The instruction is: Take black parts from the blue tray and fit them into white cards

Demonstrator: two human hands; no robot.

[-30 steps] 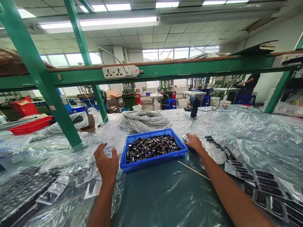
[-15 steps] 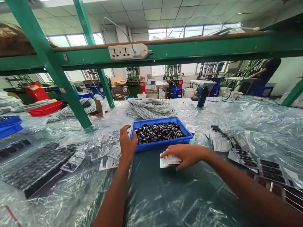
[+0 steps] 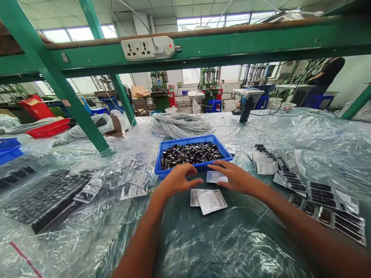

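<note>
My left hand [image 3: 180,180] is in front of the blue tray [image 3: 199,167], its fingers curved and thumb apart, with nothing in it. My right hand [image 3: 233,177] has its fingers spread at the tray's near right corner, close over a small white packet [image 3: 213,177]; whether it touches the packet I cannot tell. Below both hands, a few overlapping silvery-white packets [image 3: 211,201] lie on the plastic-covered table. Many small black parts with shiny metal bits [image 3: 193,153] fill the tray.
More flat packets lie at the left [image 3: 135,189] and right [image 3: 265,164]. Dark parts in clear packaging [image 3: 321,195] spread at the right, and rows of black pieces [image 3: 55,197] at the left. Grey cable coils [image 3: 182,125] sit behind the tray. A green beam [image 3: 232,42] crosses above.
The white packets that were under my right hand now lie loose on the table. My left hand has moved from the tray's left side to its front; my right hand has opened. The view has shifted.
</note>
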